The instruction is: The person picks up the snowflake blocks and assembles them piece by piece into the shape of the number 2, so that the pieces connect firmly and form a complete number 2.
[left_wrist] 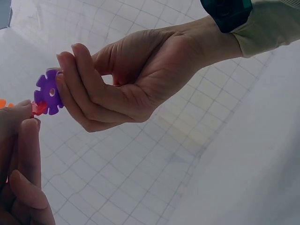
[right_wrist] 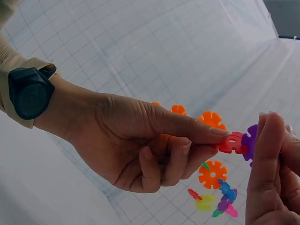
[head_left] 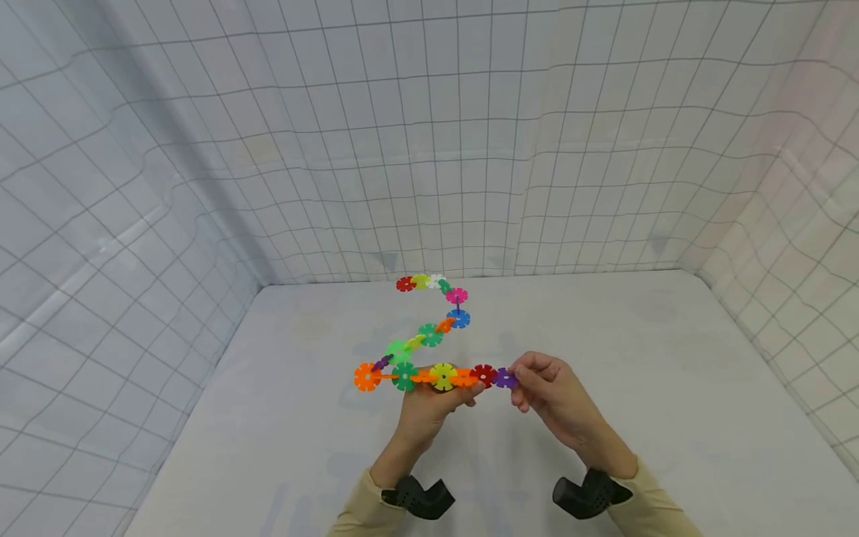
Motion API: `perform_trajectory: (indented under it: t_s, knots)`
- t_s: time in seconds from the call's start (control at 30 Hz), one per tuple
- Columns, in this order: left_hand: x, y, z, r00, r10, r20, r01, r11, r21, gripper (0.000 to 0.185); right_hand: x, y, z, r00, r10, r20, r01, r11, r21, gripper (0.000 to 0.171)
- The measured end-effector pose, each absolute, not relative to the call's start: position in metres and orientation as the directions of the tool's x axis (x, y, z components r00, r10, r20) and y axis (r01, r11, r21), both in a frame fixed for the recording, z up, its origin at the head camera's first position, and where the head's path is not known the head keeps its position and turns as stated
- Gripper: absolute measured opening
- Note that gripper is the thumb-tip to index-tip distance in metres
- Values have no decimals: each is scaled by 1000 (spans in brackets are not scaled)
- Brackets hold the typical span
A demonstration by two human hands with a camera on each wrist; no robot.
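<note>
Right hand point(head_left: 550, 395) pinches a purple disc point(head_left: 505, 378) at the chain point(head_left: 429, 339) end; left hand point(head_left: 429, 403) grips the chain beside it. Light, stiff plastic, likely best held near joints.

- A chain point(head_left: 429, 335) of flat, notched plastic discs in many colours, slotted edge to edge, held above a white surface.
- Its near stretch runs level from side to side: orange disc point(head_left: 367, 377), green, yellow, orange, red disc point(head_left: 482, 374), then purple disc point(head_left: 505, 378) at the right end.
- The rest snakes away and upward in an S, ending in a red disc at the far top.
- The left hand point(head_left: 429, 406) grips the level stretch from below.
- The right hand point(head_left: 553, 395) pinches the purple disc, which is joined to the red one.
</note>
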State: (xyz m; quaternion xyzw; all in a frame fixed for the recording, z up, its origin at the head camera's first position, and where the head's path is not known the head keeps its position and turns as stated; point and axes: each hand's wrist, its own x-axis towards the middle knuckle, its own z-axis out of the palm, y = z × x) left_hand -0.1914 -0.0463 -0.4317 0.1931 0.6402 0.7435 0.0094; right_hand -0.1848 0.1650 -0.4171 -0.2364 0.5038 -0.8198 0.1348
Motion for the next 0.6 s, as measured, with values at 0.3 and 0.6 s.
perform_trajectory:
  t_s: [0.3, 0.6]
  knots:
    - [-192, -46, -433, -932, 265, 247, 201, -189, 961, 19, -186, 162, -424, -833, -482, 273, 25, -524, -851, 23]
    - [-193, -48, -431, -912, 344, 224, 158, -211, 965, 25, -190, 169, -423, -795, -568, 212, 98, -467, -879, 21]
